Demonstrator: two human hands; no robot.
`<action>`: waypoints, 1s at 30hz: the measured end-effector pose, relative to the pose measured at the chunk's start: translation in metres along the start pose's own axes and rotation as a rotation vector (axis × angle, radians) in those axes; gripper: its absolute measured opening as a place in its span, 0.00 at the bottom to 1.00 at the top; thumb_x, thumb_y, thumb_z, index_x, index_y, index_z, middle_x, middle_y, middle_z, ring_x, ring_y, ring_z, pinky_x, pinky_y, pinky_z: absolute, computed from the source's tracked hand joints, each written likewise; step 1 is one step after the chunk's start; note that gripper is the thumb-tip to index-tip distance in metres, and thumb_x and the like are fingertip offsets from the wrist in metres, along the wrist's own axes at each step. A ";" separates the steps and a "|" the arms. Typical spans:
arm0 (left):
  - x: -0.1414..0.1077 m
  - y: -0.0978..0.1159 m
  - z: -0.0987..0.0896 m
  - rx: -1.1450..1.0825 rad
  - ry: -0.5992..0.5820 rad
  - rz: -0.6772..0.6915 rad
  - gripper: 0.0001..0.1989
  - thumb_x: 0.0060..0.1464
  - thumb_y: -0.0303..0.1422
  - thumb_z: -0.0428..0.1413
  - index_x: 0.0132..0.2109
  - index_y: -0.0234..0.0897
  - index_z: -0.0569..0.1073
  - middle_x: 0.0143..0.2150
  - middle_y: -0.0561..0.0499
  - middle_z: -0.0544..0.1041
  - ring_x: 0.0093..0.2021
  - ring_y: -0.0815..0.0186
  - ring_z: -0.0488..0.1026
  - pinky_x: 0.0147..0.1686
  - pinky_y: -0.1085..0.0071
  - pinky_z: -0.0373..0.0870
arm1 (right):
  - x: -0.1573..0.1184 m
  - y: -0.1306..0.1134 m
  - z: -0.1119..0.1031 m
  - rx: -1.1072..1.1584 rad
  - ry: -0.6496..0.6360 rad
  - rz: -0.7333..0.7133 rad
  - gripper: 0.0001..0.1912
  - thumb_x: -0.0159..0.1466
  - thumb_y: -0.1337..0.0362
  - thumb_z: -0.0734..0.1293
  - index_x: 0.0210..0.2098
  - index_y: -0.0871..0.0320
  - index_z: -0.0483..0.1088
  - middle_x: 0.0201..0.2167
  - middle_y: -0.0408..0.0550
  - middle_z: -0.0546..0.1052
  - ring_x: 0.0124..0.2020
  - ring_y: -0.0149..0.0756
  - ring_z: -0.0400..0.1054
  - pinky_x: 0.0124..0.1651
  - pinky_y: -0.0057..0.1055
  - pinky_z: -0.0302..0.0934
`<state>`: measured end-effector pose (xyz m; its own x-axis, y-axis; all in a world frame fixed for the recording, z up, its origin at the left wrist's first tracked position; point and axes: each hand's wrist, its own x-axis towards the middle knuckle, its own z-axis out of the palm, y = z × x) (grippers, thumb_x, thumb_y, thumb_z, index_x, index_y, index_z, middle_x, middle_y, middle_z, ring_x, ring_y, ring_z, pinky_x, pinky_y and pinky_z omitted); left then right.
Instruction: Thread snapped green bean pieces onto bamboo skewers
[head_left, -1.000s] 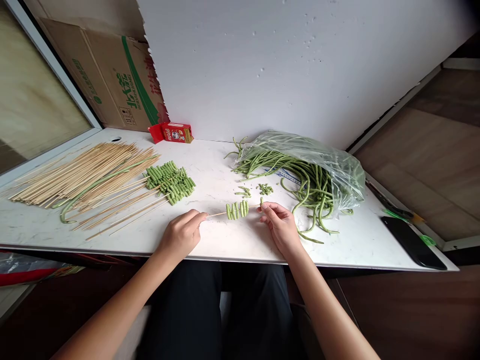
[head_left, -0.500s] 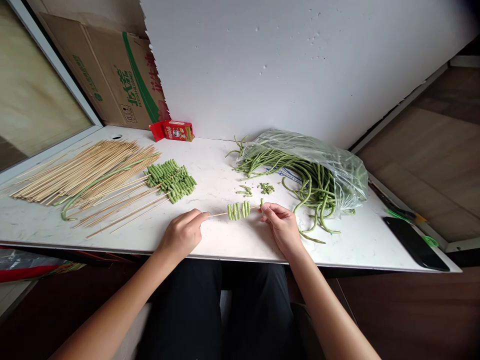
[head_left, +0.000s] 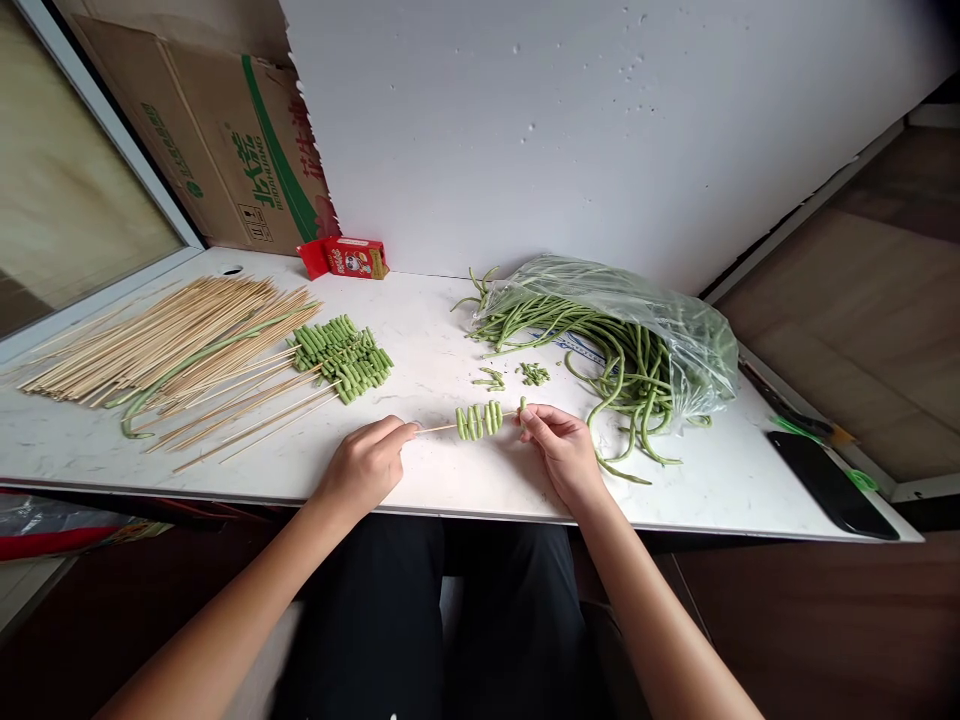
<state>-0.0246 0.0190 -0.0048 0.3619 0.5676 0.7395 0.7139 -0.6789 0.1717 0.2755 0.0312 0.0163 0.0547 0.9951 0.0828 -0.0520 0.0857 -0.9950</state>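
Starting at the far left, a carton (head_left: pixel 225 140) leaned against the wall behind the table (head_left: pixel 450 480), and a heap of bare sticks (head_left: pixel 150 345) lay fanned across the tabletop with one long bean (head_left: pixel 187 370) draped over them. Just right of the sticks lay a pile of finished skewers (head_left: pixel 343 358), their green pieces packed side by side. Behind these, near the wall, a small red box (head_left: pixel 346 258) lay on its side.

Near the front edge, the left hand (head_left: pixel 365 468) rested on the table, its fingers pinched shut on the blunt end of a skewer (head_left: pixel 439 428). That skewer ran level to the right, just above the tabletop, between the two hands. Several bean pieces (head_left: pixel 478 420) were threaded on it in a tight row, closer to the right hand than to the left. The right hand (head_left: pixel 564 452) pinched one more bean piece (head_left: pixel 523 406) between thumb and fingertips, right at the skewer's tip; whether the tip had already pierced it could not be told.

Beyond the skewer lay a few scraps (head_left: pixel 511 377) of cut bean. Further right, a clear bag (head_left: pixel 660 320) lay open toward the left, long beans (head_left: pixel 622 375) spilling from it onto the table, some ends reaching close to the right hand. At the far right edge lay a dark phone (head_left: pixel 831 485).
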 end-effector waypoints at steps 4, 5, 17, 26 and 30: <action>0.000 0.001 0.001 -0.027 -0.011 0.016 0.21 0.61 0.13 0.48 0.51 0.37 0.77 0.38 0.48 0.83 0.36 0.64 0.81 0.39 0.70 0.79 | 0.000 -0.002 0.003 -0.026 -0.032 0.002 0.14 0.60 0.50 0.80 0.34 0.54 0.83 0.36 0.48 0.83 0.35 0.37 0.71 0.43 0.35 0.65; 0.000 0.001 0.001 -0.036 -0.014 0.018 0.21 0.61 0.13 0.48 0.51 0.37 0.77 0.38 0.48 0.83 0.36 0.64 0.81 0.40 0.70 0.79 | -0.001 -0.003 0.004 -0.031 -0.038 0.003 0.15 0.59 0.49 0.80 0.33 0.54 0.83 0.36 0.48 0.83 0.36 0.38 0.71 0.43 0.35 0.66; 0.000 0.003 0.001 -0.155 -0.054 0.040 0.21 0.63 0.15 0.49 0.56 0.37 0.77 0.44 0.46 0.83 0.41 0.64 0.82 0.45 0.69 0.81 | -0.001 -0.004 0.005 -0.030 -0.049 -0.044 0.14 0.59 0.49 0.79 0.31 0.52 0.81 0.41 0.48 0.80 0.45 0.43 0.73 0.51 0.38 0.67; -0.001 0.001 0.004 -0.112 -0.012 -0.024 0.19 0.64 0.16 0.50 0.54 0.37 0.76 0.41 0.47 0.81 0.40 0.64 0.81 0.42 0.70 0.79 | -0.001 0.000 0.002 0.002 -0.033 -0.038 0.13 0.63 0.50 0.78 0.39 0.51 0.85 0.50 0.50 0.82 0.51 0.45 0.74 0.52 0.38 0.67; -0.001 -0.001 0.004 -0.068 0.031 -0.111 0.19 0.63 0.15 0.49 0.52 0.38 0.76 0.39 0.48 0.81 0.40 0.63 0.81 0.42 0.69 0.79 | 0.007 -0.004 -0.001 -0.062 0.021 -0.025 0.20 0.69 0.44 0.70 0.43 0.53 0.84 0.50 0.53 0.84 0.51 0.46 0.75 0.45 0.36 0.68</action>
<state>-0.0233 0.0208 -0.0084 0.2632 0.6274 0.7328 0.7060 -0.6430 0.2969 0.2767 0.0383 0.0205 0.0759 0.9913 0.1074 0.0113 0.1069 -0.9942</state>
